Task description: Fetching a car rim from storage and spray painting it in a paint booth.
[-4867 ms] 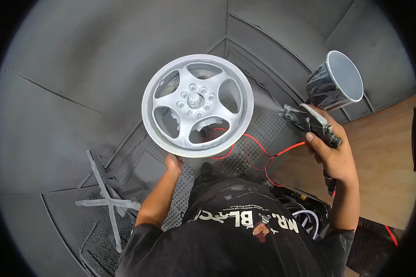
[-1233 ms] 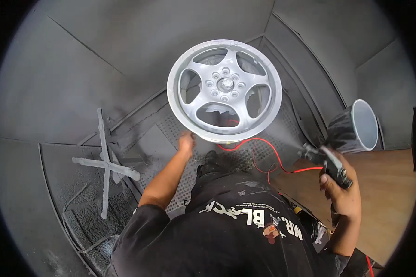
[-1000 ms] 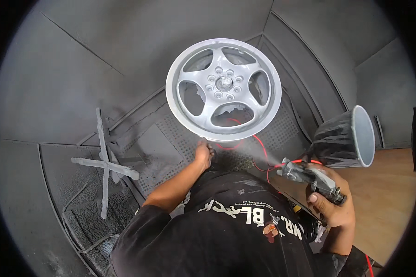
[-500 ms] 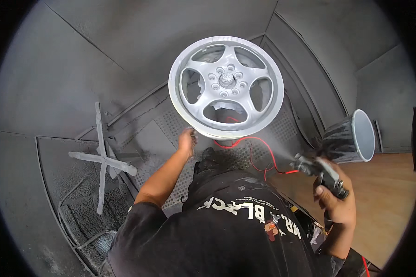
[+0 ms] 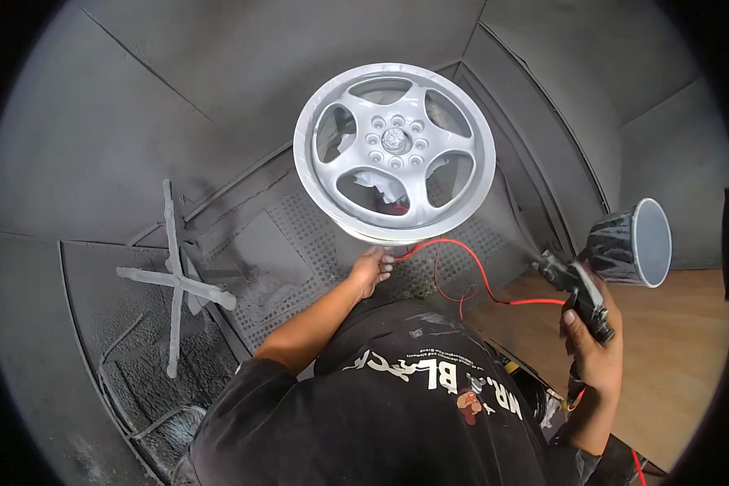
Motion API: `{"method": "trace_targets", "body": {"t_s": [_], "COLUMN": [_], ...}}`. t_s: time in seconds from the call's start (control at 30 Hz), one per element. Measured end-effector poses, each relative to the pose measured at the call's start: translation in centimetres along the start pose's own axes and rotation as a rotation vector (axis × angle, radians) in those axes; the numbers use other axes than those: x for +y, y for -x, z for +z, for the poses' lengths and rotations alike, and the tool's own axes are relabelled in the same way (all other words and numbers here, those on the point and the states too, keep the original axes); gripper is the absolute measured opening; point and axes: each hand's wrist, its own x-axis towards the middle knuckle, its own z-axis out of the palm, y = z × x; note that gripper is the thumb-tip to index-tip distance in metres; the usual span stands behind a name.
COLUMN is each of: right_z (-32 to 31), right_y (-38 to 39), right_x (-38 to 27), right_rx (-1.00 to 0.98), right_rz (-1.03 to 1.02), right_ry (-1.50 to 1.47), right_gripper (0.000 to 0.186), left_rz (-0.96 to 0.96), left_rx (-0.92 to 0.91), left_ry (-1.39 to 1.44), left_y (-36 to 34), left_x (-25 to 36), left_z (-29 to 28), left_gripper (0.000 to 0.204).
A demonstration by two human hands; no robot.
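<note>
A silver five-spoke car wheel (image 5: 417, 190) faces up, with crumpled covering over its centre. Just under its near rim is my left hand (image 5: 370, 271), fingers curled together. Whether they touch the rim or grip anything cannot be made out. At the right, my right hand (image 5: 599, 348) is wrapped around the handle of a dark spray gun (image 5: 577, 290). A pale cup (image 5: 628, 247) smeared with dark paint is on the gun. Faint mist leaves the nozzle toward the wheel. From beside my left hand, a red hose (image 5: 486, 279) curves across to the gun.
A grey-coated cross-shaped stand (image 5: 178, 281) is on the left. Grey panels (image 5: 219, 65) surround the work area. Below the wheel lies a perforated floor mat (image 5: 300, 235), and a brown board (image 5: 672, 348) is at the right. Black gear sits beside my right forearm.
The wheel has turned, its spokes now at a different angle. My left hand has moved right along the near rim. My right hand has shifted the spray gun slightly right, tilting its cup.
</note>
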Motion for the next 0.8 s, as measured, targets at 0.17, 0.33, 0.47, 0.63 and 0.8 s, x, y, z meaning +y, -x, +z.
{"method": "trace_targets", "body": {"t_s": [0.17, 0.33, 0.47, 0.63, 0.8], "right_z": [0.2, 1.1, 0.5, -0.5, -0.7], "right_y": [0.7, 0.6, -0.3, -1.9, -3.0], "right_x": [0.4, 0.5, 0.1, -0.6, -1.2], "right_rx": [-0.219, -0.160, -0.011, 0.042, -0.083], "right_rz": [0.030, -0.075, -0.075, -0.084, 0.017], "right_ry": [-0.110, -0.141, -0.056, 0.037, 0.095], "right_gripper": [0.066, 0.066, 0.066, 0.064, 0.057], "left_rz": [-0.039, 0.018, 0.138, 0.371, 0.358], "left_rx": [-0.085, 0.086, 0.200, 0.301, 0.322], "left_ry": [-0.122, -0.007, 0.123, 0.120, 0.159], "left_y": [-0.8, -2.0, -4.5, -5.4, -3.2], "left_x": [0.4, 1.2, 4.4, 8.1, 3.6], "left_z": [-1.0, -3.3, -7.8, -9.0, -3.8], "left_gripper": [0.016, 0.013, 0.012, 0.016, 0.021]}}
